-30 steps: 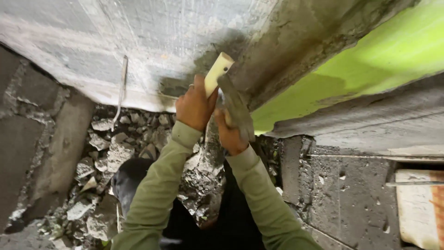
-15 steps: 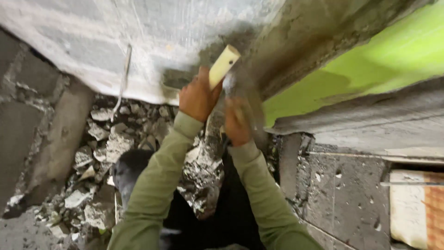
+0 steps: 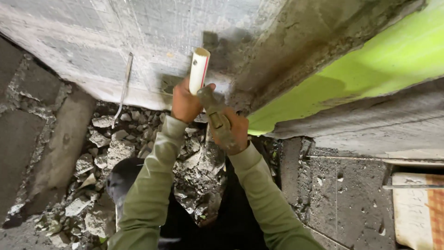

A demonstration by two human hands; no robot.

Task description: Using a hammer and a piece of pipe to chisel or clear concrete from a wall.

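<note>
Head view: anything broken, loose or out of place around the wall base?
Yes. Broken rubble lies heaped along the foot of the wall, so the base is damaged. A thin metal rod leans loose against the wall. The left hand grips a white pipe; the right hand holds a dusty tool at it.

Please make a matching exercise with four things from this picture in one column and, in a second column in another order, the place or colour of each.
1. white pipe
2. hammer
3. rubble
4. bent metal rod

a. bare against the grey wall, left of the hands
b. in the left hand
c. on the ground under the arms
d. in the right hand

Pairs: 1-b, 2-d, 3-c, 4-a
</note>
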